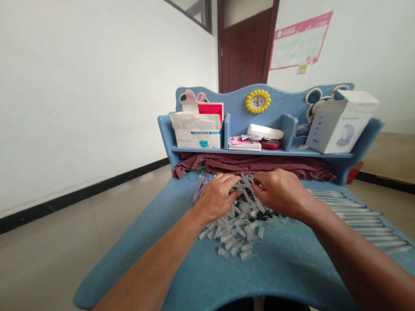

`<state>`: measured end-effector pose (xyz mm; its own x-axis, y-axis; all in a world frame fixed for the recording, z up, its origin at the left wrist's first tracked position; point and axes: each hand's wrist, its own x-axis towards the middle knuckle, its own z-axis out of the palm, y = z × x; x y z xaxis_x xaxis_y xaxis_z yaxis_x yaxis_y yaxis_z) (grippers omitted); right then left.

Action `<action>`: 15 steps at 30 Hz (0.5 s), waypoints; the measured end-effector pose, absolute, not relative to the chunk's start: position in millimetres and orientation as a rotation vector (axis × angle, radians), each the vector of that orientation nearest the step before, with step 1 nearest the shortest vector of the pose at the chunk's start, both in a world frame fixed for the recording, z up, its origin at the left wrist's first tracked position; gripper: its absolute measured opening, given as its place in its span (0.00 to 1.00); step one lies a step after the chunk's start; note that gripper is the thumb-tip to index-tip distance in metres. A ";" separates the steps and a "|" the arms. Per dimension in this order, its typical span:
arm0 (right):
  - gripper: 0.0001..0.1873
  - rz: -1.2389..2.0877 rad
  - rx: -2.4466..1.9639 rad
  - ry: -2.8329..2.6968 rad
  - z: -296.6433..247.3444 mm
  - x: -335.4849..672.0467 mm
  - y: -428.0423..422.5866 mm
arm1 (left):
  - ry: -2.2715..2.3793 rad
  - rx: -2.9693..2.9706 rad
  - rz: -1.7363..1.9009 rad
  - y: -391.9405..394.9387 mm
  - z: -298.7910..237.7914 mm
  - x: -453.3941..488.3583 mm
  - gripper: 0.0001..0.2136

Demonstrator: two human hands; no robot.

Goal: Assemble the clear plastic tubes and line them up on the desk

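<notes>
A heap of small translucent plastic pieces (235, 229), short and cap-like at the near side, lies on the blue desk (279, 268). My left hand (218, 194) rests over the heap's left side, thumb apart from the fingers, with loose pieces around the fingertips. On the other side, my right hand (279, 190) is closed, its fingers curled in a pinch at the heap's upper right; what they hold is hidden. Longer grey strips (244, 185) lie between the two hands. Some black bits (267, 214) show below my right hand.
A row of long, slim translucent tubes (353, 216) lies on the right of the desk. Behind the heap is a bunched checked cloth (253, 164). The shelf above holds a mask box (199, 136), a red round tin (270, 144) and a white box (340, 125).
</notes>
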<state>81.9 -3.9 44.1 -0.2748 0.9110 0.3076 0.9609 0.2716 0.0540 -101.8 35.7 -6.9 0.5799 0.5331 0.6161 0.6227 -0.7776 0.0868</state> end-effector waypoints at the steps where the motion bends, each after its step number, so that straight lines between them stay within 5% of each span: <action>1: 0.17 -0.322 -1.699 -2.323 47.1 82.5 -7.5 | -0.927 -2.677 -1.035 34.0 -5.1 -100.3 0.14; 15: 0.12 -0.051 -1.548 -2.424 40.7 110.6 -2.1 | -0.950 -2.667 -0.939 31.6 -1.3 -99.8 0.06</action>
<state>110.6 -2.1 40.7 -0.3960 0.8864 0.2398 0.8957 0.4304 -0.1118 -99.8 31.6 -1.3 0.6015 0.5161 0.6099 0.6156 -0.7859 0.0579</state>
